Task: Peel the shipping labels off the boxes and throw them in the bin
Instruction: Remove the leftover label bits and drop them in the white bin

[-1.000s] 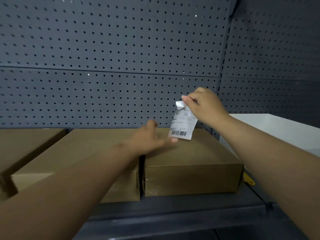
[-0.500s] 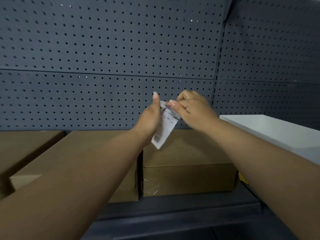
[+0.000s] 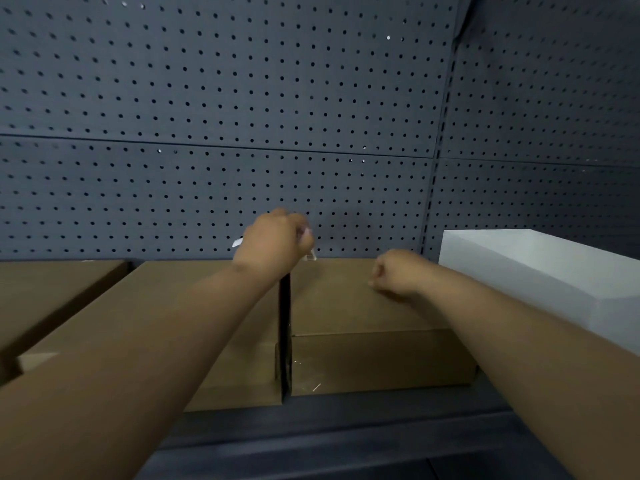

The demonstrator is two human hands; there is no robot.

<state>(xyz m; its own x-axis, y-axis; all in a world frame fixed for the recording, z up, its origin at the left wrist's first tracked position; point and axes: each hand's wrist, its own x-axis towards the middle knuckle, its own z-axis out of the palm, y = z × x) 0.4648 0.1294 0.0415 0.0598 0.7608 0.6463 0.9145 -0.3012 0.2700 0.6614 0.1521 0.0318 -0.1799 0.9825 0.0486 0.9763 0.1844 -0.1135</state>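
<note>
My left hand is closed around the peeled white shipping label, crumpled so only small white bits stick out on either side of the fist. It hovers above the gap between two brown cardboard boxes. My right hand is loosely curled with nothing visible in it and rests on top of the right brown box. The middle brown box lies under my left forearm. No label shows on either box top. No bin is in view.
A third brown box sits at the far left. A white box stands to the right of the brown ones. All rest on a dark shelf backed by a dark grey pegboard wall.
The label passed from my right hand to my left, which has closed around it and crumpled it. My right hand let go and dropped onto the right box.
</note>
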